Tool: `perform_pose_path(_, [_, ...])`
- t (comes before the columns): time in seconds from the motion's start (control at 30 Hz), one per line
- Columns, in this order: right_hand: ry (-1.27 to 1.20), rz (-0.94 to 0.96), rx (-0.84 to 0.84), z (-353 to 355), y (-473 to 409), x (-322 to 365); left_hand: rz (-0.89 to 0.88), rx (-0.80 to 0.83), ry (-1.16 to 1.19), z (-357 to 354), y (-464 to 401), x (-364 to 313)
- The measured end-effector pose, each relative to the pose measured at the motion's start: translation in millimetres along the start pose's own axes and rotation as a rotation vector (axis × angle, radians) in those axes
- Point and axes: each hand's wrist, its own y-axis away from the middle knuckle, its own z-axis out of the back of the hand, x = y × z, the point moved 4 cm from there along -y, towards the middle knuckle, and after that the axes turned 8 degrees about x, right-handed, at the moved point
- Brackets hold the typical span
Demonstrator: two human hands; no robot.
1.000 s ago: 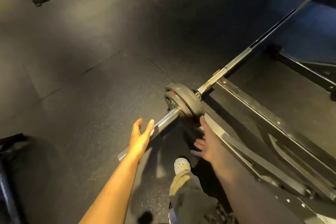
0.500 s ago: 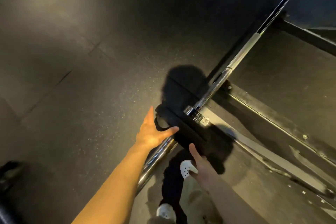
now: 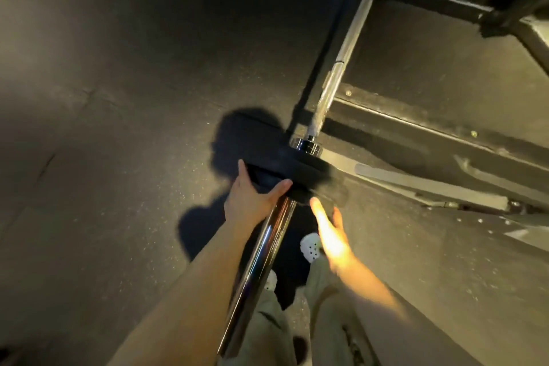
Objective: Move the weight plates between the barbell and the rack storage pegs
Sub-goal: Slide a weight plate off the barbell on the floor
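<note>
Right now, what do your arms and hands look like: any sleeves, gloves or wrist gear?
Both forearms are bare to the frame edge: no sleeves in view. The left hand and right hand wear no gloves, and no watch or strap shows.

The floor [image 3: 104,157] is dark speckled rubber matting with faint seams between its tiles. Taking the black steel rack base [image 3: 416,128] as landmark: it lies flat on the floor, with bolts along its beams. Near its closest beam stand two feet in white perforated clogs [image 3: 310,246]. Left of the base, dark shadows fall across the matting.
</note>
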Motion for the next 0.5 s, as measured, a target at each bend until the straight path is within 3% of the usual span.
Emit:
perform_pose_path(0.13, [-0.028,0.073,-0.013,3.8,1.6,-4.2,-0.063,0.086,0.033,4.8,2.6,7.0])
perform_pose_path(0.33, [0.017,0.101,-0.052,-2.0,8.6,-4.8,-0.055,0.158,-0.122,12.5,5.0,9.1])
perform_pose_path(0.5, [0.363,0.259,-0.241,6.8,9.9,12.0,-0.058,0.185,-0.184,14.6,0.4,8.5])
